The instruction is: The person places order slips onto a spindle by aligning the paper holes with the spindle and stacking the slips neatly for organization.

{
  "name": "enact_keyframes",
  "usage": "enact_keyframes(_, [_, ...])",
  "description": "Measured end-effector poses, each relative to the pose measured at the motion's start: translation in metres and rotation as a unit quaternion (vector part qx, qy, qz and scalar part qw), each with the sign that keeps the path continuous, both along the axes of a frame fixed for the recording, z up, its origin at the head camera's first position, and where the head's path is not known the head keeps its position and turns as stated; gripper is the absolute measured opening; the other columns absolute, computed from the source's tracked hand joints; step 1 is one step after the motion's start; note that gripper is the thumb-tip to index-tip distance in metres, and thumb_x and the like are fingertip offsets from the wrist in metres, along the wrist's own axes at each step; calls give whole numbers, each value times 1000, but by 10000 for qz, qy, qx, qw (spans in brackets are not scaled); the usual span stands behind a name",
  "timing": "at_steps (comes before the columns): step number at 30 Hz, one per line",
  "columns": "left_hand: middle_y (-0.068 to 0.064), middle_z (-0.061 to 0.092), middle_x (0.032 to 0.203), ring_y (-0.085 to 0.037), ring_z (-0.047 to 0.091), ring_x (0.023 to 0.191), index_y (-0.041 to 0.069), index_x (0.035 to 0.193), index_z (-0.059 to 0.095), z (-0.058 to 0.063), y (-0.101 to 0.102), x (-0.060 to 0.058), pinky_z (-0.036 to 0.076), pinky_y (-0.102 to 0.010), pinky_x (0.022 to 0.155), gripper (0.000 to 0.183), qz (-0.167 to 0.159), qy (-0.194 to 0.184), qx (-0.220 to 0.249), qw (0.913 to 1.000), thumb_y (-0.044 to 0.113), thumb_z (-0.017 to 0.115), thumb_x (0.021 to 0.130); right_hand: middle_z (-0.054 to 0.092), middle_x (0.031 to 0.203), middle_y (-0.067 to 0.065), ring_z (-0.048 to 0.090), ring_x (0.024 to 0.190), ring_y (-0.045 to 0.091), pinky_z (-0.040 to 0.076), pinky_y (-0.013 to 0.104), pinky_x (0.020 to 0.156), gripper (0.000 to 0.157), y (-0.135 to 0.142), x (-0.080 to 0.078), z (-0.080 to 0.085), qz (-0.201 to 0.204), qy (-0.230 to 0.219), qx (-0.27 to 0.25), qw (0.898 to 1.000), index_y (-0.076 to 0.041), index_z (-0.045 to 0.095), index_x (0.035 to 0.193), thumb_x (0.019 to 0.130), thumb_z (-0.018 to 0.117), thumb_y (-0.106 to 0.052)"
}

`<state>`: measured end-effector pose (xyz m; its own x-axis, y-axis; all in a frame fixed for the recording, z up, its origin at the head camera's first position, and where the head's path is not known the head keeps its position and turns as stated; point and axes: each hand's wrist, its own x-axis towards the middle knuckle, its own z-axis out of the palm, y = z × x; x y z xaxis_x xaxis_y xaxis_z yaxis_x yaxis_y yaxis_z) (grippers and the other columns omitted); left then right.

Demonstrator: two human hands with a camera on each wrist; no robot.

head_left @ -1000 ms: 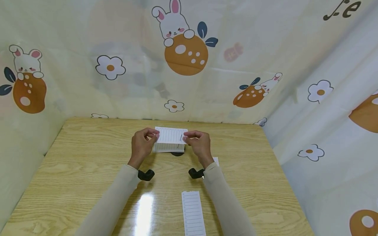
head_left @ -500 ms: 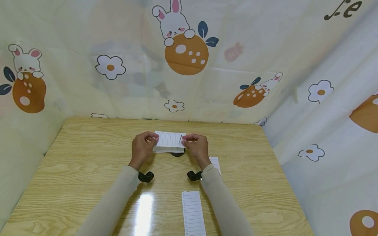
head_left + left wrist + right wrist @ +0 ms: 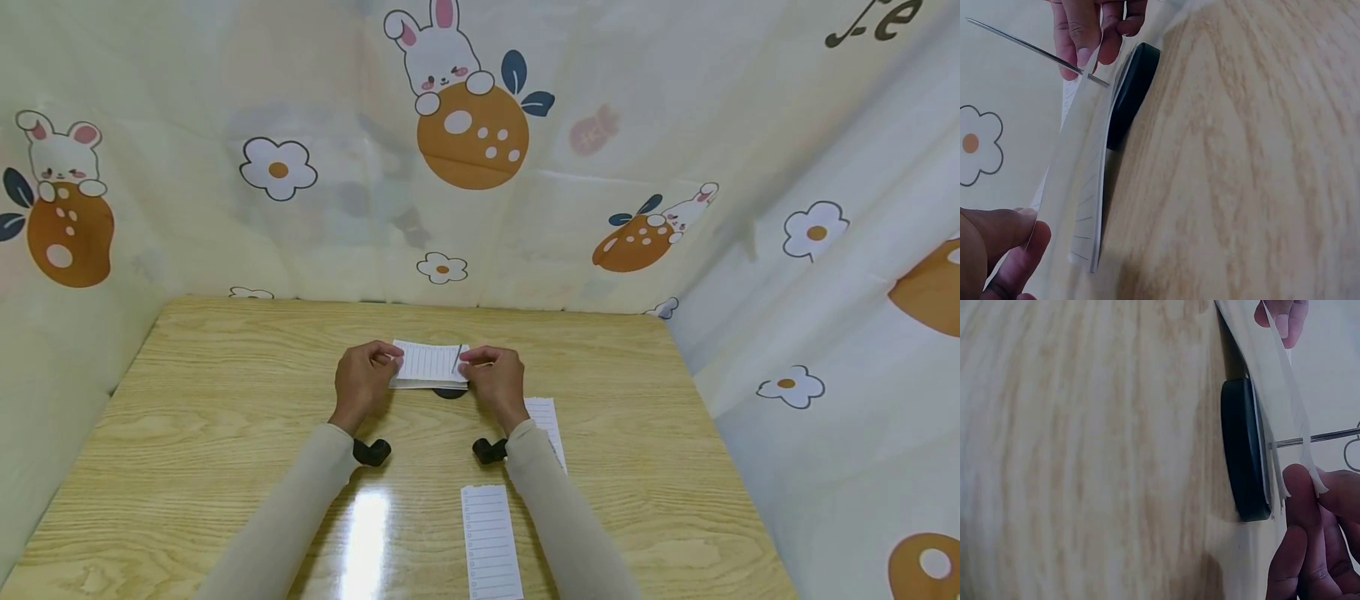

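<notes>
A lined paper slip (image 3: 427, 361) is threaded on the metal spike (image 3: 1022, 49) of a bill spike with a round black base (image 3: 1242, 450). My left hand (image 3: 362, 379) pinches the slip's left end between thumb and fingers. At the other end, close beside the spike, my right hand (image 3: 498, 382) pinches it the same way. In the right wrist view the slip bows a little above another layer of paper lying on the base. The lower lined paper (image 3: 1090, 219) sticks out past the base toward my left hand.
One lined slip (image 3: 491, 542) lies on the wooden table (image 3: 225, 400) near the front. A second slip (image 3: 546, 425) lies partly under my right forearm. Behind the table hangs a curtain (image 3: 322, 233) printed with rabbits and flowers.
Both hands have lowered the slip down the spike toward the paper on the base, narrowing the gap. My right hand has shifted slightly left, uncovering more of the slip by the forearm.
</notes>
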<state>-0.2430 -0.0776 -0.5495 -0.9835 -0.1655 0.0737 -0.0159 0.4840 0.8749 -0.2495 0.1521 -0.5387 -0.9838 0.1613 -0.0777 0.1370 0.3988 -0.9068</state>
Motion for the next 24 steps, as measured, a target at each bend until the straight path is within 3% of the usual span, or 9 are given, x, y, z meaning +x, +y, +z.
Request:
enact_keyframes(6, [-8, 75, 88, -22, 62, 77, 15, 99, 84, -5, 1, 0, 41, -32, 65, 10, -13, 17, -130, 9999, 14, 77, 92, 78, 89, 2, 70, 84, 16, 54, 26, 69, 10, -1, 1, -4, -15, 6, 25, 10000, -19, 85, 88, 86, 88, -9])
enact_keyframes(14, [-10, 75, 90, -28, 64, 95, 14, 99, 84, -11, 1, 1, 40, -34, 73, 9, -108, 26, -408, 9991, 14, 78, 92, 79, 88, 2, 72, 83, 18, 57, 29, 72, 8, 0, 1, -9, 144, 94, 204, 9996, -18, 85, 90, 87, 87, -10])
enact_keyframes(24, [-6, 74, 84, -26, 58, 93, 15, 97, 83, -15, 2, 1, 40, -34, 71, 6, -242, 41, -866, 9959, 15, 79, 92, 78, 82, -1, 71, 79, 15, 57, 30, 73, 8, -1, -1, -6, 150, -158, 710, 9972, -17, 85, 87, 85, 87, -9])
